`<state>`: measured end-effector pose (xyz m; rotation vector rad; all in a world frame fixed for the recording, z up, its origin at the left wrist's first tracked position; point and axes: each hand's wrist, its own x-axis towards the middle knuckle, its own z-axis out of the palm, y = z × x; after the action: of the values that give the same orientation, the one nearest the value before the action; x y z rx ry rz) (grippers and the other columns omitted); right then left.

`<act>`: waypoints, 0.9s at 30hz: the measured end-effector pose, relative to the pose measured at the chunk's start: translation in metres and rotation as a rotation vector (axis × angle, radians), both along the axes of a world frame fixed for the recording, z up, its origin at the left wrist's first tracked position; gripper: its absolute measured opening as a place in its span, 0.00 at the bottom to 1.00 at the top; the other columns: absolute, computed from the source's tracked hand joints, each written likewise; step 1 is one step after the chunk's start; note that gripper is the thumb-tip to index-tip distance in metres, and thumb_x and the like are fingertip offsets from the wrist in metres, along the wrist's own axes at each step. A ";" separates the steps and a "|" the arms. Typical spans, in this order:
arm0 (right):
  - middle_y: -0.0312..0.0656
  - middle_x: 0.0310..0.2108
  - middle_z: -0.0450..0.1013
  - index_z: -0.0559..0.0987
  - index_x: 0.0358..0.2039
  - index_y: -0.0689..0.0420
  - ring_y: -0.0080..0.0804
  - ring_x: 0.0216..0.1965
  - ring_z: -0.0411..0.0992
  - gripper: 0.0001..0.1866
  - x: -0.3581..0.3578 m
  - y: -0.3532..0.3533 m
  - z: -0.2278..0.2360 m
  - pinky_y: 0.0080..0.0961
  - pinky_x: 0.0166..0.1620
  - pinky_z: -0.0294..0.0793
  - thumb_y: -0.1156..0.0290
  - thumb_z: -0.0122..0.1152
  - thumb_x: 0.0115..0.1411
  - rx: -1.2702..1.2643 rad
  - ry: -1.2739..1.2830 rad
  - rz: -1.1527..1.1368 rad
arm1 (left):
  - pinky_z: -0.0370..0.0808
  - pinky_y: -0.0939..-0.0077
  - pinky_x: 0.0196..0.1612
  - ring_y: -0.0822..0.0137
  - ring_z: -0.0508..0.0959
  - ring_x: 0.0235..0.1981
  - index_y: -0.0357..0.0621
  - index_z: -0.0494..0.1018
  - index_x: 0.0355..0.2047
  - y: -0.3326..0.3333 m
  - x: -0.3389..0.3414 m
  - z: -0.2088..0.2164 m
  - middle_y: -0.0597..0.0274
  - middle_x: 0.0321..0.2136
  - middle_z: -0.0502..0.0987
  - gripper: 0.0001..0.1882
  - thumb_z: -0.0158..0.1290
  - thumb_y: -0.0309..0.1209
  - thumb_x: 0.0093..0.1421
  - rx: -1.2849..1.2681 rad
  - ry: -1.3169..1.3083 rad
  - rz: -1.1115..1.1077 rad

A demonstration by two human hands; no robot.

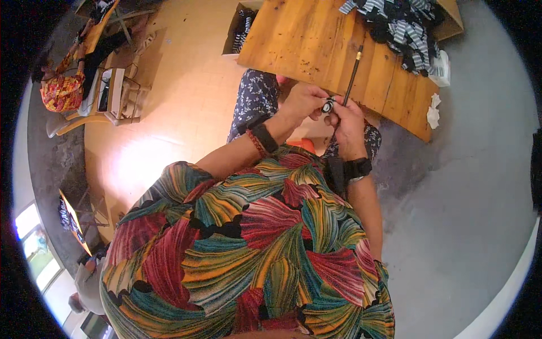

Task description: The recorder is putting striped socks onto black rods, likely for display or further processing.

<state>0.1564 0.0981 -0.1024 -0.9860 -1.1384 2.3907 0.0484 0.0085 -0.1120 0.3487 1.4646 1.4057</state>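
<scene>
My two hands meet just past the near edge of the wooden table. Between their fingertips is a small black-and-white piece (327,105), too small to tell its kind. My left hand (301,105) is closed, with thumb and fingers pinching its left side. A thin black rod (352,76) with a gold-coloured band near its far end slants up over the table from my right hand (349,120). That hand is closed around the rod, its fingertips beside the small piece. A heap of black and grey-white striped knitted pieces (403,35) lies at the table's far right.
The wooden table (305,39) carries dark crumbs. A carton (230,39) with more striped pieces stands beyond its left corner. A crumpled white scrap (433,111) lies at its right edge. At far left, a person in a patterned red-yellow top (62,93) sits near a chair.
</scene>
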 end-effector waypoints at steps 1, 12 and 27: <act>0.35 0.18 0.67 0.71 0.30 0.61 0.20 0.13 0.60 0.04 -0.001 0.000 -0.003 0.21 0.20 0.64 0.79 0.48 0.53 -0.002 0.001 -0.001 | 0.70 0.84 0.19 0.75 0.71 0.17 0.38 0.71 0.31 0.000 -0.001 -0.003 0.66 0.20 0.72 0.06 0.49 0.26 0.52 -0.002 0.001 -0.001; 0.35 0.22 0.68 0.71 0.29 0.59 0.19 0.17 0.62 0.07 -0.011 -0.004 -0.006 0.14 0.19 0.60 0.81 0.50 0.48 0.406 -0.145 0.010 | 0.70 0.78 0.19 0.68 0.72 0.17 0.39 0.70 0.27 -0.004 -0.005 -0.017 0.60 0.21 0.73 0.03 0.47 0.24 0.52 0.258 -0.338 0.262; 0.31 0.20 0.64 0.69 0.33 0.57 0.15 0.13 0.56 0.10 -0.009 0.005 0.033 0.14 0.15 0.53 0.80 0.54 0.48 0.005 0.026 -0.080 | 0.69 0.80 0.16 0.71 0.70 0.14 0.40 0.68 0.32 -0.005 -0.006 0.000 0.63 0.22 0.72 0.07 0.50 0.25 0.51 0.415 -0.527 0.103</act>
<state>0.1470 0.1028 -0.0694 -0.9774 -1.0753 2.3299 0.0425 0.0035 -0.1119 0.1391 0.7704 1.7250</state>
